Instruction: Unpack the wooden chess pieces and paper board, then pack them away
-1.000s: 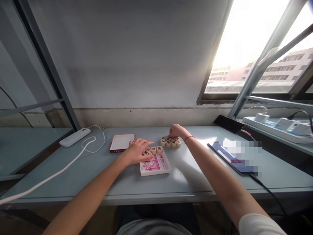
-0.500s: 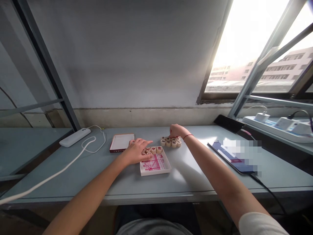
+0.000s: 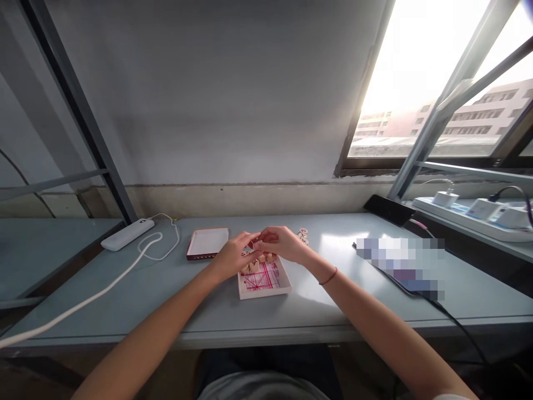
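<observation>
Here, both bare forearms reach in from the near edge of the smooth grey-blue table [image 3: 200,311], elbows wide, wrists angled inward; a thin red cord [image 3: 328,276] rings the right wrist. Next comes a shallow white box [image 3: 266,295], squarish and thin-walled, its floor printed with pink lines. Round, thick, pale discs [image 3: 254,265] with dark characters stand along its far part, right under the fingers. The left hand [image 3: 234,256] lies palm down over the box's far left corner, thumb apart from the fingers. The right hand [image 3: 280,243] meets it there, fingers bent; whether either pinches a disc is hidden. Left of them lies a dark-red-edged, white-lined lid [image 3: 208,241]. More discs [image 3: 303,235] show just beyond the right hand.
</observation>
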The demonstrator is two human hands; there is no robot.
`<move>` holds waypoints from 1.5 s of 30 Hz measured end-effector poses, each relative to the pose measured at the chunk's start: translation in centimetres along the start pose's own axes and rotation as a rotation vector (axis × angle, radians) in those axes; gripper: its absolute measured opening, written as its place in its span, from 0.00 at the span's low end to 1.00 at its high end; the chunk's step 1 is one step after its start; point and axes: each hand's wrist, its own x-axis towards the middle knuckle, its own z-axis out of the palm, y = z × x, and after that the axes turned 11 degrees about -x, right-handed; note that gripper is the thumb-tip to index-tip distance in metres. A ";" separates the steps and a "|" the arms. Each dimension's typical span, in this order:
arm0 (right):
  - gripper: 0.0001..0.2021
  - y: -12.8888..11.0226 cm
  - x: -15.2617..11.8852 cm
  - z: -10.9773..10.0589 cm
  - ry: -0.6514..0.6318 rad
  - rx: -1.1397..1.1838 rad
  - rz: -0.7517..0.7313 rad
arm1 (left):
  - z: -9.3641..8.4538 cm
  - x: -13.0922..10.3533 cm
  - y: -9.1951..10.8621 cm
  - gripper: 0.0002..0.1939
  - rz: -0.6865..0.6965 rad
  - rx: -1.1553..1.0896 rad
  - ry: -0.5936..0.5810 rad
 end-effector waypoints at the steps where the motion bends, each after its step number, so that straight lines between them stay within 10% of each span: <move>1: 0.18 0.2 -0.1 -0.3 0.003 0.020 0.016 | 0.1 0.0 0.0 0.19 0.003 0.000 0.000; 10: 0.14 1.0 -1.0 -3.5 0.041 -0.075 0.060 | 1.1 0.1 -0.2 0.07 0.108 0.119 -0.175; 21: 0.08 -0.1 -2.2 -1.3 -0.151 -0.574 -0.299 | -0.4 0.0 -1.3 0.20 0.029 0.282 -0.185; 45: 0.09 0.2 -1.8 -0.6 -0.096 -0.823 -0.279 | 0.2 -0.3 -1.4 0.27 -0.046 0.266 -0.294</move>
